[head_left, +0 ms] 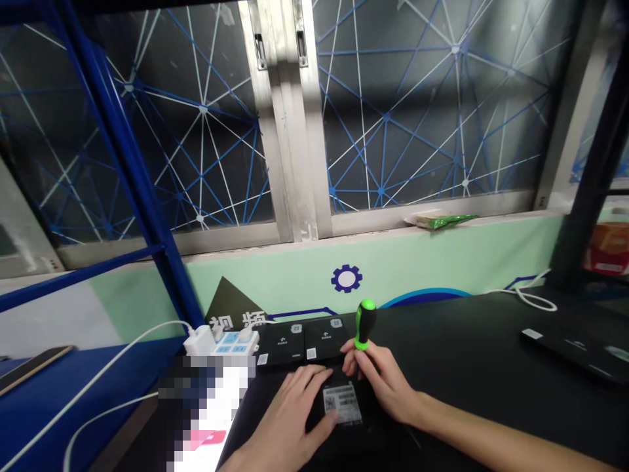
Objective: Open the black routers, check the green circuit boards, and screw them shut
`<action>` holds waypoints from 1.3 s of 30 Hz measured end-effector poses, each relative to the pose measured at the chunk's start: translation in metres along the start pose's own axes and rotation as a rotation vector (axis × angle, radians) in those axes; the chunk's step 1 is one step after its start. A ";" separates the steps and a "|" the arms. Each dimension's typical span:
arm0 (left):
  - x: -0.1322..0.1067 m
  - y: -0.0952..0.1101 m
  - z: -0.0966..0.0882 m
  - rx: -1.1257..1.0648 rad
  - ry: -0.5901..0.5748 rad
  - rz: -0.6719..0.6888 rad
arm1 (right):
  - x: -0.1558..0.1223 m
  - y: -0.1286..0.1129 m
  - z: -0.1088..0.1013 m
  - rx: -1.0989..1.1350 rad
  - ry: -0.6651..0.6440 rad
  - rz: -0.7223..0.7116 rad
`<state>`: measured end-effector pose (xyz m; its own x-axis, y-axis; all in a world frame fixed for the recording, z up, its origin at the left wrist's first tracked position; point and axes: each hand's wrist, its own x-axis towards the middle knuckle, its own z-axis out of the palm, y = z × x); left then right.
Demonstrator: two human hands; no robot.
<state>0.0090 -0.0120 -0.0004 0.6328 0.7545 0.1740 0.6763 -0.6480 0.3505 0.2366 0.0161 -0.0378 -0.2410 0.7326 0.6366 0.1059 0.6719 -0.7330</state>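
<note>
Upright in my right hand (381, 377) is a screwdriver (365, 324) with a black and bright green handle. My fingers close around its lower part, and its tip is hidden behind them. Below lies a flat black device (366, 436) with a silver printed label (343, 403). My left hand (297, 413) rests on the left side of this device, fingers stretched out and the thumb on the label's edge. The screwdriver stands over the device's far right area; whether it touches a screw cannot be seen.
Two black boxes (281, 345) lie behind my hands, beside a white power strip (236, 342) with plugs and cables. A bright, pixelated area (221, 406) is at left. Another black box (574, 354) lies at right, near a white cable (535, 300). A green packet (445, 221) sits on the sill.
</note>
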 end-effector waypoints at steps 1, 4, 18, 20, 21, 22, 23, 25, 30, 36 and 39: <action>0.000 0.000 0.000 -0.003 -0.004 -0.003 | -0.001 0.000 0.000 0.015 -0.007 0.002; -0.001 -0.001 0.000 -0.008 -0.020 -0.009 | 0.000 -0.001 0.001 0.007 0.000 0.021; -0.004 -0.005 0.004 0.001 -0.012 -0.011 | 0.001 -0.003 -0.001 -0.073 -0.045 -0.004; -0.005 -0.005 0.004 -0.001 -0.002 0.002 | 0.000 -0.003 -0.001 -0.073 -0.040 -0.004; -0.005 -0.005 0.004 0.000 0.000 0.004 | 0.000 -0.003 -0.001 -0.074 -0.034 -0.005; -0.005 -0.005 0.004 0.000 -0.001 0.004 | 0.000 -0.003 -0.001 -0.075 -0.027 -0.005; -0.005 -0.005 0.004 0.001 0.000 0.002 | 0.001 -0.004 0.000 -0.077 -0.019 -0.007; -0.005 -0.004 0.003 0.001 -0.001 -0.001 | 0.002 -0.004 0.000 -0.081 -0.007 -0.011; -0.005 -0.005 0.004 0.002 -0.006 -0.004 | 0.004 -0.006 0.001 -0.085 0.031 -0.003; -0.006 -0.005 0.004 0.007 -0.027 -0.017 | 0.004 -0.006 0.001 -0.094 0.042 0.020; -0.006 -0.004 0.003 0.004 -0.019 -0.007 | 0.004 -0.006 0.001 -0.089 0.049 0.007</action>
<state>0.0037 -0.0143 -0.0051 0.6354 0.7567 0.1537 0.6819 -0.6433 0.3482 0.2343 0.0145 -0.0311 -0.1928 0.7401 0.6443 0.1935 0.6724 -0.7145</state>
